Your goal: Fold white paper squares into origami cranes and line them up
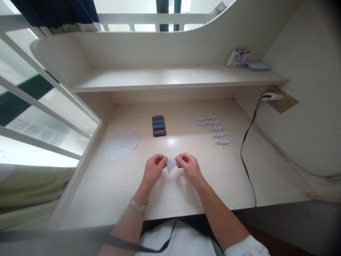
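Between my two hands a small piece of folded white paper (171,165) is held just above the desk, its point facing down toward me. My left hand (155,168) pinches its left corner between thumb and fingers. On the other side, my right hand (188,166) pinches the right corner in the same way. Several white folded paper cranes (218,134) stand in a bent row at the right. Loose sheets of white paper (124,145) lie overlapping at the left.
A phone (159,126) with a blurred screen lies beyond my hands on the desk (106,192). A black cable (243,142) runs from a wall socket (282,99) across the right side. The shelf (160,76) above bears a colourful box (238,57) and a flat pad (257,66).
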The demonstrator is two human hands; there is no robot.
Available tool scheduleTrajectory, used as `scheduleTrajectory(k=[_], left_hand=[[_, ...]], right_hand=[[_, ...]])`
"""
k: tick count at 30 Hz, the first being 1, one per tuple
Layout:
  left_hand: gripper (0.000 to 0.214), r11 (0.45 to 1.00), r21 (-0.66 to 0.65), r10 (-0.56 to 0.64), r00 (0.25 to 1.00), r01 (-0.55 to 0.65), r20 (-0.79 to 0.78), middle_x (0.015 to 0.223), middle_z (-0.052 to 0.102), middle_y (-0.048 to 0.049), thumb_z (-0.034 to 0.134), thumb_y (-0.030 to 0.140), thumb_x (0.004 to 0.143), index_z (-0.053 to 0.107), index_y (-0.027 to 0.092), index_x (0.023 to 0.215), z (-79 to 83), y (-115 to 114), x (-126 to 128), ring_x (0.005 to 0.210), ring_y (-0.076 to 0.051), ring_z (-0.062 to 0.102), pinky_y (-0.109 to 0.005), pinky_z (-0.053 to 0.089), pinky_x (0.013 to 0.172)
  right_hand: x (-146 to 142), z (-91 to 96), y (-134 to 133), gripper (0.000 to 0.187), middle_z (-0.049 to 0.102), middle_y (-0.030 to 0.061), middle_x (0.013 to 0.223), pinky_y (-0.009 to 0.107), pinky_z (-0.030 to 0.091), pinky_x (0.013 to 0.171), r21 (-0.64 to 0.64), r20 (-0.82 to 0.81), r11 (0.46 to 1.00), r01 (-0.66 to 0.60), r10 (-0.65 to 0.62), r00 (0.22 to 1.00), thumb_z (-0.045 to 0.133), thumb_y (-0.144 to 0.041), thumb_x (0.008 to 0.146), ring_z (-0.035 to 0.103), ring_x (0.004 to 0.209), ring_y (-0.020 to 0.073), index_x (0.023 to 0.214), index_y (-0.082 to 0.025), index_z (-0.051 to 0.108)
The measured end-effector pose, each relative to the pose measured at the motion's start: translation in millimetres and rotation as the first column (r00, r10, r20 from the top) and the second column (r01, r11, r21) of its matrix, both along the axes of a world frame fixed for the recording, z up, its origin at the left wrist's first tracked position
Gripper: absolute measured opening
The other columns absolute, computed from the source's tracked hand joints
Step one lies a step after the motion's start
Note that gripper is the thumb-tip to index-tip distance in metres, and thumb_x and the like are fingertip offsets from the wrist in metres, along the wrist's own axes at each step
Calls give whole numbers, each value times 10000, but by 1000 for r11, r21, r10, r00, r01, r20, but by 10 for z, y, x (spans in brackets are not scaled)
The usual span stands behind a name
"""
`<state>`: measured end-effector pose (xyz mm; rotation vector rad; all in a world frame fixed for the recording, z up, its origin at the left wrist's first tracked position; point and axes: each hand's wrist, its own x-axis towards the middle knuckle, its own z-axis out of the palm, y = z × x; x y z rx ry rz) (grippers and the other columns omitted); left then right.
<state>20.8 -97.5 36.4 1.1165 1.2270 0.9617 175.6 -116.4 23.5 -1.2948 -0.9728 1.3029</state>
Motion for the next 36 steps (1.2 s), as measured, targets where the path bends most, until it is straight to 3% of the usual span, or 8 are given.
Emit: scheduleTrajectory(k=[5,9,16,23,30,36], left_hand=[[188,978,29,-201,974,204,-104,607,610,-19,592,319,721,644,139,731,79,-15,-9,558,-115,545,-227,420,538],[131,967,-12,-256,963,255,-82,594,609,-18,564,216,701,661,140,747,76,-28,17,549,-111,535,-222,421,528],[258,944,-66,-323,946,323,3,645,659,-48,520,105,642,695,126,830,130,-28,-20,618,-139,594,-260,475,615],[212,966,-55,-252,968,252,17,714,681,-65,561,158,675,692,131,839,112,-43,-4,646,-146,608,-273,488,635],[245,969,-92,-226,973,229,41,667,674,-56,559,83,630,687,120,836,117,-29,-18,644,-149,618,-274,492,638],[228,988,-32,-147,989,148,25,756,687,-78,668,245,668,677,119,858,89,-27,12,665,-153,615,-276,495,629]], right_hand=[[47,43,22,240,600,23,664,254,453,559,28,37,997,-67,66,997,637,-404,706,553,617,142,721,-166,605],[72,44,13,224,592,13,630,262,449,548,5,-5,998,-64,64,998,649,-386,695,541,580,137,697,-165,614],[124,51,8,227,596,8,603,261,445,538,-29,-55,998,-48,46,997,675,-380,664,537,554,132,662,-160,617],[115,43,14,246,606,21,620,268,461,536,-24,-28,998,-51,51,998,670,-402,673,551,570,146,682,-161,622],[144,4,29,266,607,19,613,274,465,537,-28,5,1000,-11,11,1000,668,-425,674,556,569,150,680,-164,620],[96,17,29,293,598,17,629,262,470,528,-13,-21,1000,-13,12,1000,652,-452,690,552,580,142,721,-161,624]])
